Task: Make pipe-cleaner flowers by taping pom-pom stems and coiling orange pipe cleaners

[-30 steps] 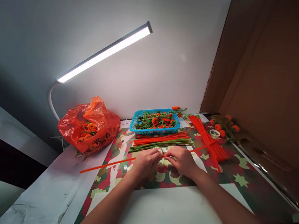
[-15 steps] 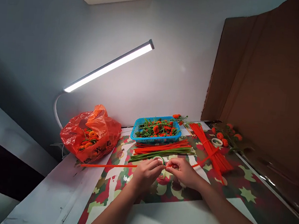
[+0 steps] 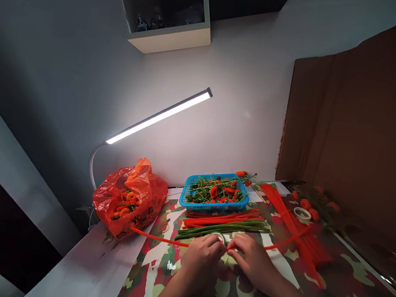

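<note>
The left hand (image 3: 202, 256) and right hand (image 3: 248, 258) meet low over the tabletop (image 3: 167, 281), fingertips almost touching. Their forearms come in from the lower edge and lean toward each other. Both are grasping an orange strand (image 3: 159, 238): the right pinches it between thumb and bent forefinger, while the left curls over it, knuckles up, its thumb mostly hidden. The strand runs out past both hands, its left end reaching the front of a bag and its right part crossing toward a red bundle (image 3: 289, 221).

Just beyond the fingers lies a tape roll (image 3: 223, 239), partly covered by the left hand. Behind it, green strands (image 3: 227, 228) and red strands (image 3: 217, 221) lie side by side in front of a blue basket (image 3: 209, 209). The basket is filled with green stems and orange flower heads (image 3: 214, 192), with some blooms sticking out over its right rear corner. On the left, the red plastic bag (image 3: 155, 189) stands open, orange flowers (image 3: 130, 197) showing inside. Near the red bundle, on the right, sits a white ring (image 3: 302, 213), with more orange blooms (image 3: 305, 204) beside it.
</note>
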A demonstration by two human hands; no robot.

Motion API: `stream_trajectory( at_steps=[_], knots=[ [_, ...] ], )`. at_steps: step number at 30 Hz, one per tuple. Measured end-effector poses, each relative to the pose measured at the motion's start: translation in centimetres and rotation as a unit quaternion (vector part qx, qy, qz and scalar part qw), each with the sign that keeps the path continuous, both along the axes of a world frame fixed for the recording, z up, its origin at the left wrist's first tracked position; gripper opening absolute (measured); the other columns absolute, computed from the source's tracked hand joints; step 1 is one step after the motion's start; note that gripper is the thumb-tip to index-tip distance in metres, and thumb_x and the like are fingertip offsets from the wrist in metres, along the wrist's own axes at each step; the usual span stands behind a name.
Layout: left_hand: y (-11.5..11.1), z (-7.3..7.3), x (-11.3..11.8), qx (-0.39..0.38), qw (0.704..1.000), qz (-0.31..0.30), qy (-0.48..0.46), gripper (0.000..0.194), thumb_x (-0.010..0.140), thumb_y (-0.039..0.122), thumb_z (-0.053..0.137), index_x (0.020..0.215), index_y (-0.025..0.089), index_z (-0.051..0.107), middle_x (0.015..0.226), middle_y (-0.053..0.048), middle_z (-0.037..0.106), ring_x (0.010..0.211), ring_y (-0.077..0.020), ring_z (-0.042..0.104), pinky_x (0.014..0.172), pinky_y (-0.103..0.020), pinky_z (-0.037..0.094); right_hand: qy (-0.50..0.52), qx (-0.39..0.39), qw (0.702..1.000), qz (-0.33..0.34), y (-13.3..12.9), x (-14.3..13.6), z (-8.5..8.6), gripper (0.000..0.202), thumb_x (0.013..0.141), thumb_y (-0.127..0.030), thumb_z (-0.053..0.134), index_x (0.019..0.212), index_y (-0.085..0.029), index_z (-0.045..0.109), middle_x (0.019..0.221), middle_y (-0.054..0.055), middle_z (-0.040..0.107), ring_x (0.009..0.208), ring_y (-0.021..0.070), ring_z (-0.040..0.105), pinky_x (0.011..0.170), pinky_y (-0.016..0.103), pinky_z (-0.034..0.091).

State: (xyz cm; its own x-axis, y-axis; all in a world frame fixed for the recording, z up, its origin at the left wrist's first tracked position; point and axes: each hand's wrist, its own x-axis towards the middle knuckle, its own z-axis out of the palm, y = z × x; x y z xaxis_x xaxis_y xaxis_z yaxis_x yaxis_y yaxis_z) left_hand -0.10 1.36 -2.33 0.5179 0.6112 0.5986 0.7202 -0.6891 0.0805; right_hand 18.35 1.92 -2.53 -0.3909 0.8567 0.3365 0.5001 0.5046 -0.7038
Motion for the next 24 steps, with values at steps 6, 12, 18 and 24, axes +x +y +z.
stream_trajectory(
  at_steps=[6, 12, 18, 24],
  knots=[
    [-0.2, 1.0, -0.2, -0.225, 0.969, 0.031, -0.095, 0.012, 0.080, 0.017, 0.058, 0.073, 0.020, 0.068, 0.074, 0.000, 0.067, 0.065, -0.0126, 0.058, 0.059, -0.022, 0.037, -0.101, 0.205, 0.973, 0.011, 0.2, -0.1, -0.6, 0.023, 0.094, -0.020, 0.041, 0.077, -0.020, 0.057, 0.076, 0.002, 0.059, 0.072, 0.0166, 0.049, 0.066, 0.028, 0.032],
    [0.1, 2.2, -1.7, -0.566, 0.791, 0.010, -0.234, 0.030, 0.070, 0.041, 0.068, 0.070, 0.012, 0.063, 0.054, 0.004, 0.052, 0.048, -0.0084, 0.042, 0.047, -0.020, 0.030, -0.108, 0.376, 0.919, 0.047, 0.3, -0.9, -1.2, 0.037, 0.099, -0.022, 0.028, 0.073, -0.018, 0.054, 0.065, 0.001, 0.055, 0.063, 0.0156, 0.042, 0.059, 0.030, 0.025],
    [0.4, 0.9, -1.4, -0.329, 0.931, -0.041, -0.152, 0.014, 0.079, 0.027, 0.062, 0.072, 0.015, 0.063, 0.066, 0.000, 0.061, 0.059, -0.0105, 0.054, 0.054, -0.019, 0.036, -0.054, 0.136, 0.989, 0.035, -0.2, -0.6, -0.1, 0.016, 0.091, -0.019, 0.047, 0.078, -0.019, 0.057, 0.078, 0.000, 0.059, 0.075, 0.0149, 0.049, 0.067, 0.027, 0.033],
    [0.5, 0.5, -1.2, 0.063, 0.991, -0.115, -0.031, 0.020, 0.092, 0.022, 0.047, 0.083, 0.020, 0.064, 0.066, 0.001, 0.063, 0.055, -0.0100, 0.053, 0.052, -0.022, 0.035, 0.053, -0.083, 0.993, 0.058, -0.2, -0.2, 1.0, 0.016, 0.085, -0.024, 0.052, 0.072, -0.018, 0.056, 0.076, 0.000, 0.056, 0.077, 0.0151, 0.051, 0.069, 0.025, 0.036]
  ],
)
